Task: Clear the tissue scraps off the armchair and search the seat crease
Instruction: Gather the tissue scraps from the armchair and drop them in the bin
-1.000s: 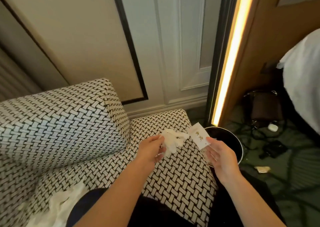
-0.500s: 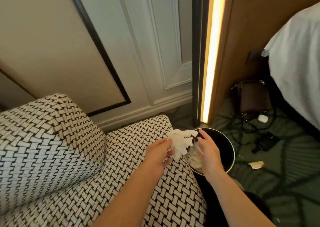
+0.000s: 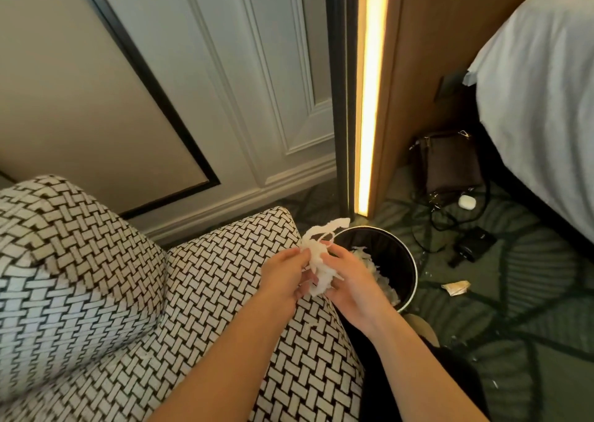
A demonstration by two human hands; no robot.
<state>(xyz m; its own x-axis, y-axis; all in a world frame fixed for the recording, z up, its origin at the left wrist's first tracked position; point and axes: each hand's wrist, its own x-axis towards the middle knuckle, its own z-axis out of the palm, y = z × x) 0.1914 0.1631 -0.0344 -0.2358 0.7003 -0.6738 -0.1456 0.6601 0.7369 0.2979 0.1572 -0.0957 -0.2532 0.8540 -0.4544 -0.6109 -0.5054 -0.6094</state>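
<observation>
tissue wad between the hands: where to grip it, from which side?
Likely the dense bunched middle of the tissue wad, not the thin strands looping up from its top, which look prone to tear. Come from the two sides, as the left hand and right hand pinch it now; that leaves its underside free to drop into the bin beside it.

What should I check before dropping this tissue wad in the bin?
1. Grip on tissue wad: ok, left hand and right hand both hold it.
2. Wad over waste bin opening: not ok, it appears beside the near rim, above the armchair seat edge.
3. Room in bin: ok, tissue inside lies below the rim.
4. Loose strands: not ok, some stick up from the wad.
5. Seat cleared: cannot tell, only part shows.
</observation>
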